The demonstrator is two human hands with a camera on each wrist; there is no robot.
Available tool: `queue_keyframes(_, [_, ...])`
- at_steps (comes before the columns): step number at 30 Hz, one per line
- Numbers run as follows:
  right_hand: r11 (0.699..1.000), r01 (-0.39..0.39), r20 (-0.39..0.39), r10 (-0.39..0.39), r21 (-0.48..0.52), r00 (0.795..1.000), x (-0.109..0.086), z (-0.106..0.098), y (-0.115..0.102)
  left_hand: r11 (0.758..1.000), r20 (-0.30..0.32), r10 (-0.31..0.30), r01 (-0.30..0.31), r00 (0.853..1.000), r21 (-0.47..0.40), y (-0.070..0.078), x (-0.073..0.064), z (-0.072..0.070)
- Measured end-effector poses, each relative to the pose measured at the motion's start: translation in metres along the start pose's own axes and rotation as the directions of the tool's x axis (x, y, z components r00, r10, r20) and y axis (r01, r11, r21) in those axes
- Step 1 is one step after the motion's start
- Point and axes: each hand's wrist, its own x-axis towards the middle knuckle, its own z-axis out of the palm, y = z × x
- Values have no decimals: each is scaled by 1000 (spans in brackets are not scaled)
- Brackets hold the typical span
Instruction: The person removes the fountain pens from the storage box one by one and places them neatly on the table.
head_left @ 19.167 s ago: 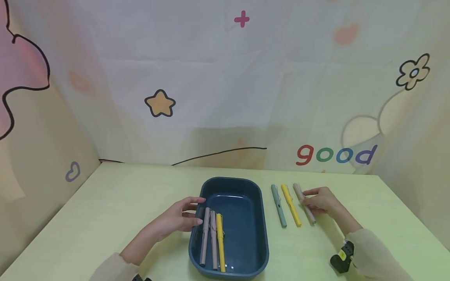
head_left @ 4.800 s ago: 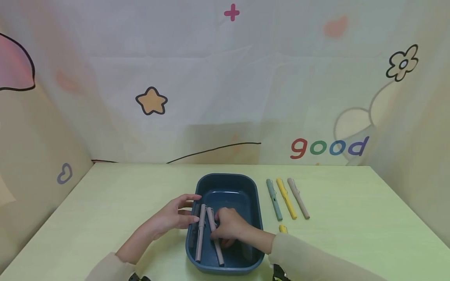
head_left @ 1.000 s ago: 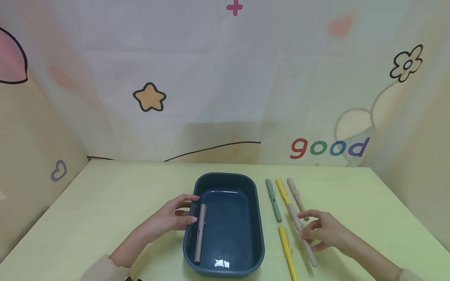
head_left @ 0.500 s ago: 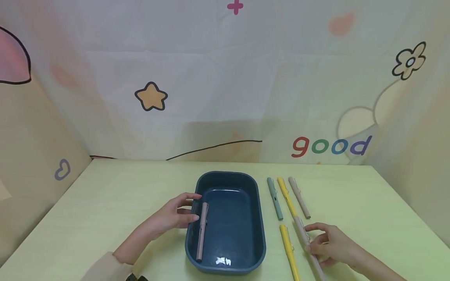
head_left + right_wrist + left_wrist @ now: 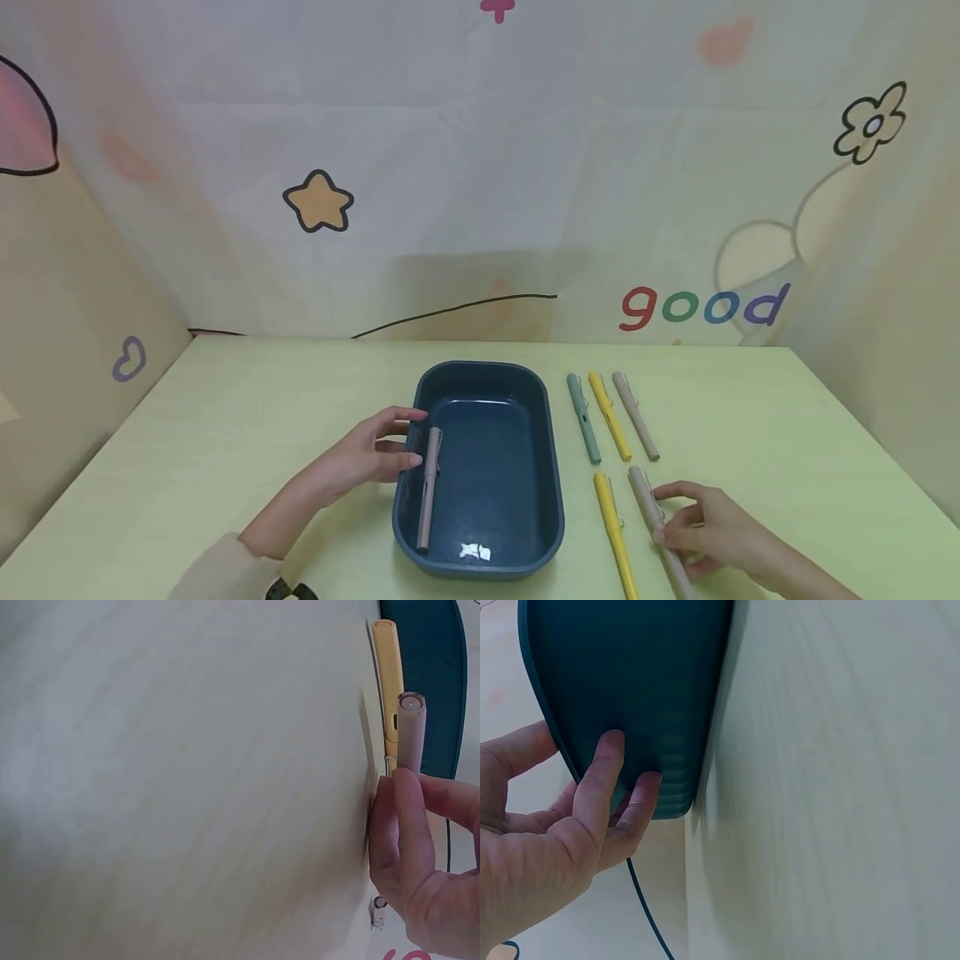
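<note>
My right hand (image 5: pixel 716 525) pinches a grey-pink pen (image 5: pixel 643 492) between thumb and fingers, low over the table at the near right. Seen from the right wrist, the end of that pen (image 5: pixel 410 731) points out past the fingertips. To its left lies a yellow pen (image 5: pixel 615 533), roughly parallel. My left hand (image 5: pixel 367 458) rests at the left rim of a dark blue box (image 5: pixel 557 500), thumb and index fingertip on the rim. Two of its fingers (image 5: pixel 604 765) touch the outer wall in the left wrist view. Inside the box, one grey-pink pen (image 5: pixel 427 508) lies along the left wall.
Behind the held pen, a row of a green pen (image 5: pixel 585 421), a yellow pen (image 5: pixel 611 417) and a grey pen (image 5: pixel 636 417) lies on the pale table (image 5: pixel 262 400). A printed cloth backdrop (image 5: pixel 465 183) rises along the table's back edge and both sides.
Earlier, three pens lay in the box; the yellow one and a grey-pink one have come out. Over the last second my right hand brought the grey-pink pen nearer, beside the yellow. Left hand stays.
</note>
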Motion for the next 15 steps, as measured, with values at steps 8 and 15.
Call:
queue_keyframes(8, [999, -27, -19, 27, -40, 999, 1, 1, -3, 1000, -6, -3, 3, 1000, 7, 1, 1, -1])
queue_keyframes(15, [993, -48, -55, 42, -104, 998, 1, 3, -4, 1000, 0, -2, 2, 1000, 2, 2, 0, 0])
